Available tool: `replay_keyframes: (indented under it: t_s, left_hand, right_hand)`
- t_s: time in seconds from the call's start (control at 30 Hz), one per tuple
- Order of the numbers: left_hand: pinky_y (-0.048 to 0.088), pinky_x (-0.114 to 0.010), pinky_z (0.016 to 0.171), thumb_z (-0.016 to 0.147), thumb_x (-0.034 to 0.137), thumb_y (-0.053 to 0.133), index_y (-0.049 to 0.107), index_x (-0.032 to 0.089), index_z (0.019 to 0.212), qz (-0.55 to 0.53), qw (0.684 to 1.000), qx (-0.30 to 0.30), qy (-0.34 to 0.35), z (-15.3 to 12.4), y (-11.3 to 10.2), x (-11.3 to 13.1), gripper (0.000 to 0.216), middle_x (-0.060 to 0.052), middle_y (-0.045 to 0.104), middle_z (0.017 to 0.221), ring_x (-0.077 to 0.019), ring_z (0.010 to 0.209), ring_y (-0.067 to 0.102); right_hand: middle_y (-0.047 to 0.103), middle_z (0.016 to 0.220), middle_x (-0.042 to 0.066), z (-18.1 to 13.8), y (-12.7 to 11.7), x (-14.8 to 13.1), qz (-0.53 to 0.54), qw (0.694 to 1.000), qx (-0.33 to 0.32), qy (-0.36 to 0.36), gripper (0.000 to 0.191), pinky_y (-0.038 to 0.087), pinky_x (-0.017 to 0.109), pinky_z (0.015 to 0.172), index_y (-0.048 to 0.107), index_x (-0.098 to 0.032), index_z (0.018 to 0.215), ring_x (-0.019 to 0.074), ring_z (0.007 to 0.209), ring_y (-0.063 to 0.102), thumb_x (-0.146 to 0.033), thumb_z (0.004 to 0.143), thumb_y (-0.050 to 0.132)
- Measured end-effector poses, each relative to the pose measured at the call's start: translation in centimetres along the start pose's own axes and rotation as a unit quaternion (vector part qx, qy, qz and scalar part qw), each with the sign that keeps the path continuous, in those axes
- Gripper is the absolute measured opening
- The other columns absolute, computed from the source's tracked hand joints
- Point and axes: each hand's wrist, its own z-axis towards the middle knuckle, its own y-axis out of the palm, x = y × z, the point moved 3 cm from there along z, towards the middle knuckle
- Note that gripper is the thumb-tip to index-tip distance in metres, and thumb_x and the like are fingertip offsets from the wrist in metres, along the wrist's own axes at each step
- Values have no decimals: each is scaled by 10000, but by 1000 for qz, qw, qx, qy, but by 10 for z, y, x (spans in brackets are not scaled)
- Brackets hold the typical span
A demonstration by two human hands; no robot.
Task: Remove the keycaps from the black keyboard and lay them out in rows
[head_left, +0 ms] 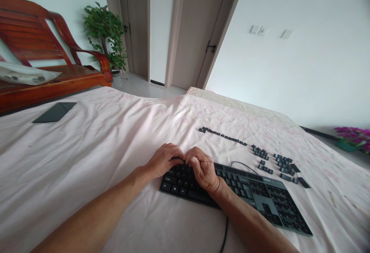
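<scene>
A black computer keyboard (pixel 202 195) lies on the pink cloth, with keys gone from its right-hand blocks and top row. Both hands meet over its upper left part. My left hand (pixel 165 160) is closed at the keyboard's far edge, its fingertips bent down; a thin dark curved piece shows at them, too small to name. My right hand (pixel 204 169) is closed beside it, thumb pressed against the fingers. A thin stick (pixel 211 160) with a pale tip pokes out of its far side. The fingers hide the keys beneath them.
Loose keycaps (pixel 260 152) lie in a row and clusters beyond the keyboard. Its black cable (pixel 225 233) runs toward me. Thin pale sticks (pixel 333 199) lie at right. A dark flat tablet or phone (pixel 54 112) rests at left, near a wooden bench (pixel 95 79).
</scene>
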Motion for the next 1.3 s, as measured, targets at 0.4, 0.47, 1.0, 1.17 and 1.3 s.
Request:
replay_keyframes:
  t_s: [0.4, 0.47, 1.0, 1.17, 1.3]
  left_hand:
    - [484, -254, 718, 780, 265, 597, 635, 210, 1006, -160, 975, 118, -97, 1, 3, -2, 236, -8, 690, 892, -164, 784, 629]
    - [486, -252, 703, 773, 245, 602, 603, 206, 1066, -186, 969, 124, -107, 1, 3, -4, 296, -13, 680, 895, -157, 767, 627]
    - [485, -279, 811, 790, 271, 621, 537, 227, 1147, -235, 957, 133, -110, 1, 8, -9, 369, -29, 625, 986, -155, 849, 634]
    - [472, -333, 873, 815, 240, 548, 559, 220, 1146, -125, 965, 207, -98, 0, 5, -19, 332, -59, 614, 1087, -188, 978, 594]
    - [499, -322, 812, 812, 240, 529, 562, 204, 1146, -118, 963, 207, -128, 1, 8, -31, 337, -62, 623, 1046, -181, 921, 606]
  right_hand:
    - [645, 1002, 77, 12, -3, -16, -134, 983, -48, -114, 286, 384, 460, 985, 558, -231, 1125, 211, 989, 582, -219, 934, 346]
    - [649, 966, 72, 16, -2, -13, -164, 981, -50, -86, 280, 415, 429, 945, 567, -231, 1126, 204, 950, 590, -209, 934, 365]
    - [707, 777, -9, 22, -15, 37, -129, 952, -61, 271, 125, 418, 234, 645, 687, -221, 814, 155, 719, 633, -304, 789, 598]
    - [697, 763, 4, 33, -65, 80, -237, 920, 1, 314, 153, 384, 234, 620, 688, -210, 806, 161, 727, 619, -305, 782, 571]
    - [695, 816, 18, 36, -98, 117, -345, 851, 20, 396, 184, 355, 238, 601, 699, -245, 853, 180, 779, 614, -336, 790, 551]
